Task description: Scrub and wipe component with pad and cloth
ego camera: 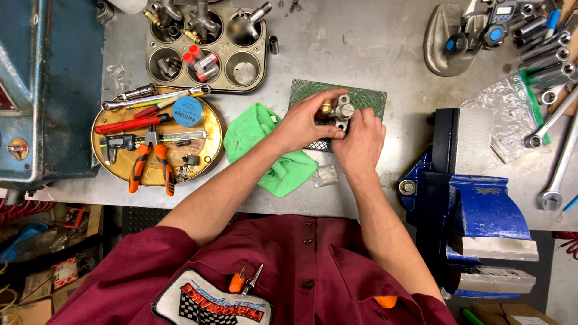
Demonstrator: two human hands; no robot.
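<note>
Gripping a small metal valve body (338,112) with a brass fitting, my left hand (305,124) pinches it from the left, thumb and fingers closed around it, while my right hand (361,139) presses curled fingers against its lower right side. Head view: the part sits just above a green mesh mat (367,99) on the steel workbench (361,48). A green cloth (265,147) lies under my left wrist, a blue vise (475,204) to the right, a round tray of tools (156,141) and a muffin tin of parts (208,45) to the left.
</note>
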